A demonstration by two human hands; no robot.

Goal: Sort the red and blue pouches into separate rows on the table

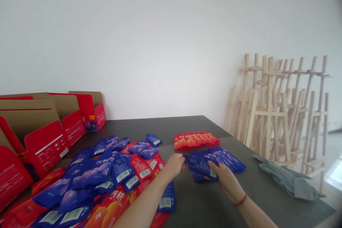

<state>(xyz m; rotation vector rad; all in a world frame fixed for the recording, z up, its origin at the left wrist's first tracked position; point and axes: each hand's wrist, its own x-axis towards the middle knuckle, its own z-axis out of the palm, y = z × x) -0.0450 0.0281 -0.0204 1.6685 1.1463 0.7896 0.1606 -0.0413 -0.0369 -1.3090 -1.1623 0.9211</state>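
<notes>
A blue pouch (200, 165) hangs between my two hands over the table, its printed side with a small white label toward me. My left hand (175, 166) is closed on its left corner. Gripping its lower right side is my right hand (226, 180), thumb on top. Just behind lies an overlapping row of blue pouches (231, 160), partly covered by the held pouch. Farther back, orange-red pouches (196, 140) are fanned in a neat row. A loose heap of blue pouches (92, 174) and red pouches (143, 167) spreads left of my left forearm.
Open red cardboard boxes (45, 146) line the table's left side. A grey plastic bag (290, 180) lies near the right edge of the dark table (197, 206). Wooden easels (269, 110) stand beyond that edge, against the white wall.
</notes>
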